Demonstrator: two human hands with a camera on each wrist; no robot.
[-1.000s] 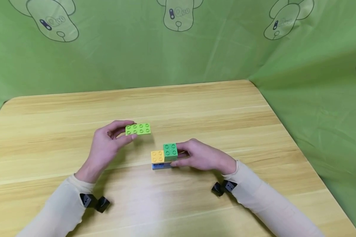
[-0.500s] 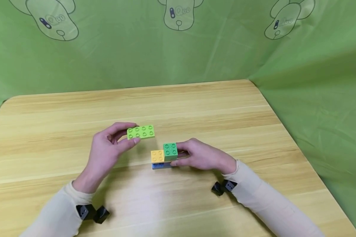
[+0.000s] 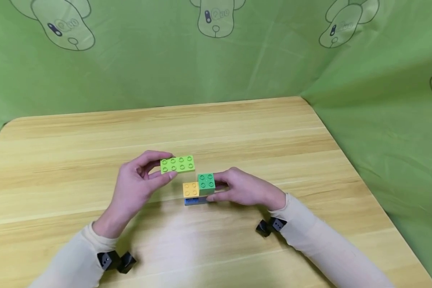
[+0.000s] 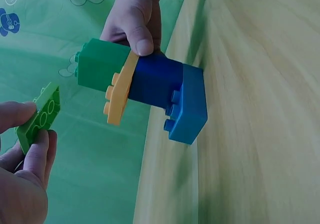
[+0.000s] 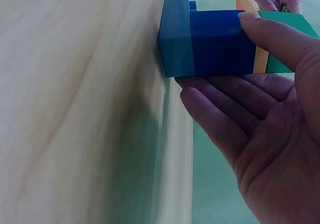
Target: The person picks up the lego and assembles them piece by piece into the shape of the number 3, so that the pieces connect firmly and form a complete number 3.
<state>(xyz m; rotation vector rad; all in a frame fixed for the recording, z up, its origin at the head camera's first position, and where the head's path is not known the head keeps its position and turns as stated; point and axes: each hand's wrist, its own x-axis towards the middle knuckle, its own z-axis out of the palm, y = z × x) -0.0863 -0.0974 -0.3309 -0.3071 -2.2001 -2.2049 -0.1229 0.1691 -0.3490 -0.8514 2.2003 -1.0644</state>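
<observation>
My left hand (image 3: 137, 186) pinches a thin lime-green building brick (image 3: 177, 164) by its left end, thumb on the near edge and fingers on the far one. The brick is held level, studs up, its hollow underside showing in the left wrist view. My right hand (image 3: 246, 189) grips a stack of bricks from the right. Bottom to top, the stack has a lighter blue brick (image 4: 189, 103), a dark blue brick (image 4: 156, 81), a thin yellow-orange plate (image 4: 122, 91) and a green brick (image 4: 101, 61). The lime brick is behind and left of the stack, apart from it.
The wooden table (image 3: 93, 160) carries the stack near its middle. Green cloth (image 3: 158, 68) with printed bear heads hangs behind and on the right. Small black cameras are strapped to both sleeves (image 3: 327, 240).
My left hand has carried the lime-green brick to the right and slightly nearer, closer to the stack. The right hand and the stack stay where they were.
</observation>
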